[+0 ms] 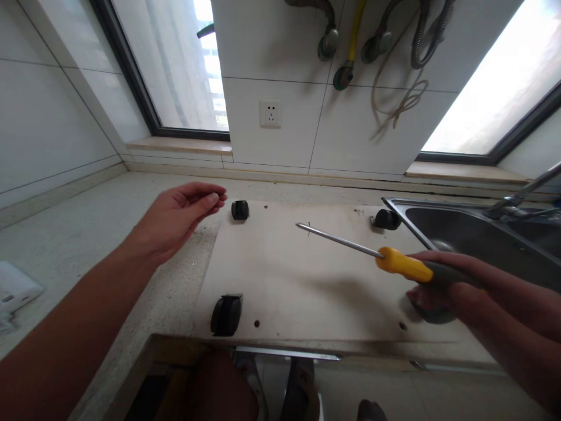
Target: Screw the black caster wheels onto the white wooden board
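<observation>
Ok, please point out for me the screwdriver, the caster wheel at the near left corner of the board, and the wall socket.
screwdriver point(401, 264), head view, on the yellow part of its handle.
caster wheel point(226, 315), head view, on the black wheel body.
wall socket point(270, 113), head view, on the middle of its white faceplate.

One head-worn camera looks forward and down, close over a wooden board point(307, 280) on the countertop point(87, 234); windows at 11 and 2 o'clock.
</observation>
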{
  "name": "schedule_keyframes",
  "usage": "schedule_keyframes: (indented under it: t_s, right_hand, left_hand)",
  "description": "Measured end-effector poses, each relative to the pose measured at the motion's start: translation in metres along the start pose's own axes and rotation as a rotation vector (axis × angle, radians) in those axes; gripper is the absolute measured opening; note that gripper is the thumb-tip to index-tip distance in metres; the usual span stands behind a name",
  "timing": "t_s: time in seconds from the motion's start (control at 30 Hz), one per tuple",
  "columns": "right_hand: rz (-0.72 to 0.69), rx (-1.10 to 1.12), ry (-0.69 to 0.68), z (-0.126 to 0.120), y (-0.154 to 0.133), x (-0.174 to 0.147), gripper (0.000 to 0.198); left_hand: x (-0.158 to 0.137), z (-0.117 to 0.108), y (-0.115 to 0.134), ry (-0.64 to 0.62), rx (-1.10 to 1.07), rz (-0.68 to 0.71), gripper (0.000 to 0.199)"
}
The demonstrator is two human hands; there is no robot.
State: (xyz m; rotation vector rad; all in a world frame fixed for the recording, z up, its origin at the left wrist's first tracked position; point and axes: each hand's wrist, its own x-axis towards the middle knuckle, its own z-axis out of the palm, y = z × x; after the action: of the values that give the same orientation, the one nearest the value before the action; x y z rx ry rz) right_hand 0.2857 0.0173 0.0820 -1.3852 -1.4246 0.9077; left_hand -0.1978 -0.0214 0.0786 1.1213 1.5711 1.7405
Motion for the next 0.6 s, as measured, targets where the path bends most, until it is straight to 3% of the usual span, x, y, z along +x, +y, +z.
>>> schedule_keyframes:
  t_s: [0.07,0.17,0.33,0.6]
  right_hand:
    - [-0.141,-0.048,-0.281,0.029,-0.012,-0.007,0.067]
    - [-0.217,0.031,-0.414,0.065,-0.013,-0.028,0.050]
    - [-0.139,0.080,-0.414,0.073,0.007,-0.052,0.040]
    - [-0.089,0.109,-0.414,0.066,0.018,-0.049,0.044]
  left_hand:
    - [-0.013,0.015,0.002,-0.093,-0.101,-0.055,0.038]
    - [-0.030,0.027,0.011,-0.192,-0.227,-0.120,0.037]
    - [-0.050,0.036,0.033,-0.302,-0.383,-0.168,0.037]
    - [-0.062,0.045,0.042,-0.383,-0.402,-0.140,0.028]
